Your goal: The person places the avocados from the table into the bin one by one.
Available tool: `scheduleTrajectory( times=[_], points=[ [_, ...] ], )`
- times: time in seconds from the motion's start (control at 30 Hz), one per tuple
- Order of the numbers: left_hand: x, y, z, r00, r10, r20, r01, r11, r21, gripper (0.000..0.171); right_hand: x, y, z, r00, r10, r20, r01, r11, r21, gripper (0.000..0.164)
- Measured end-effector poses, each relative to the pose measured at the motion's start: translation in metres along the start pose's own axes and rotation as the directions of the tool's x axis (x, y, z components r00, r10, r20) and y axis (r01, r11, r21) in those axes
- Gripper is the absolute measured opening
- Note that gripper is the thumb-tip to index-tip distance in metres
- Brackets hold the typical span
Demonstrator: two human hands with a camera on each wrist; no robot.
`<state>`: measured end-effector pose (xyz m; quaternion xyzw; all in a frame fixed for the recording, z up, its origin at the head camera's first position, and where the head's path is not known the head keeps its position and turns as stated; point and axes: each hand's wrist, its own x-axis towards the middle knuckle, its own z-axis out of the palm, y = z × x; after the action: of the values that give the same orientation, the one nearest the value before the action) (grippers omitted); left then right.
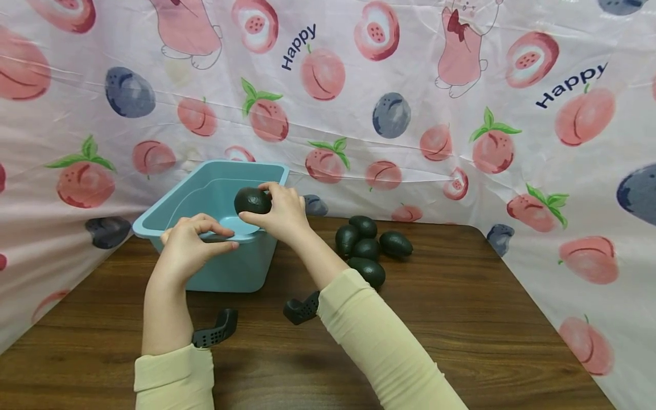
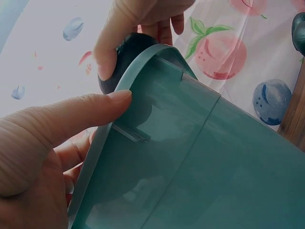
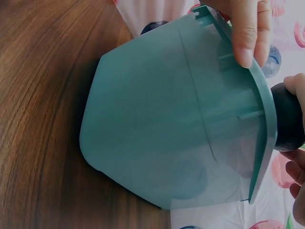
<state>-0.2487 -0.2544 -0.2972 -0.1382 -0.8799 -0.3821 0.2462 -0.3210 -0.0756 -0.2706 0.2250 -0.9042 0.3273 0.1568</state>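
Note:
A light-blue plastic basin stands on the left part of the table, its mouth facing up. My left hand pinches its near rim, thumb on the outer side and fingers over the inner side, as the left wrist view shows. Between the thumb and fingers of my right hand is a dark green avocado, held up at the basin's near right rim. Seen from the right wrist, that avocado sits just beyond the rim. The basin's near wall hides most of its floor.
Several more avocados lie bunched on the brown wooden table, right of the basin. Behind the table hangs a fruit-print sheet, close to the basin's back. Black mounts are strapped at both wrists.

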Motion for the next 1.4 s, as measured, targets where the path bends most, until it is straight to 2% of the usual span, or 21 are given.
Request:
scheduleTrajectory(
  times=[0.23,0.5,0.67,0.87,1.0,1.13,1.4],
  points=[
    [0.0,-0.001,0.0,1.0,-0.003,0.008,0.003,1.0,0.0,0.016,0.002,0.001,0.008,1.0,0.016,-0.012,-0.016,0.999,0.03,0.067],
    [0.001,0.0,-0.002,1.0,-0.018,0.017,0.018,1.0,0.003,0.017,0.002,-0.002,0.012,0.999,0.023,0.048,-0.026,0.998,0.055,0.071],
    [0.001,0.001,-0.003,0.999,-0.027,0.024,0.027,1.0,0.007,0.017,0.001,-0.002,0.018,0.996,0.026,0.083,-0.028,0.999,0.028,0.07],
    [0.001,0.0,-0.002,1.0,-0.016,0.017,0.016,1.0,0.008,0.018,-0.002,-0.003,0.022,0.997,0.039,0.071,-0.041,0.999,0.015,0.063],
    [0.001,0.0,-0.002,1.0,-0.007,0.016,0.007,1.0,0.008,0.018,-0.004,0.003,0.024,0.997,0.053,0.051,-0.057,0.995,0.081,0.059],
    [0.001,0.001,-0.002,1.0,-0.007,0.016,0.007,1.0,0.009,0.018,-0.005,0.012,0.025,0.998,0.051,0.048,-0.057,0.991,0.119,0.065],
    [0.001,0.003,-0.001,1.0,-0.009,0.013,0.008,1.0,0.014,0.018,-0.01,0.022,0.024,0.997,0.006,0.076,-0.015,0.994,0.11,0.073]
  ],
)
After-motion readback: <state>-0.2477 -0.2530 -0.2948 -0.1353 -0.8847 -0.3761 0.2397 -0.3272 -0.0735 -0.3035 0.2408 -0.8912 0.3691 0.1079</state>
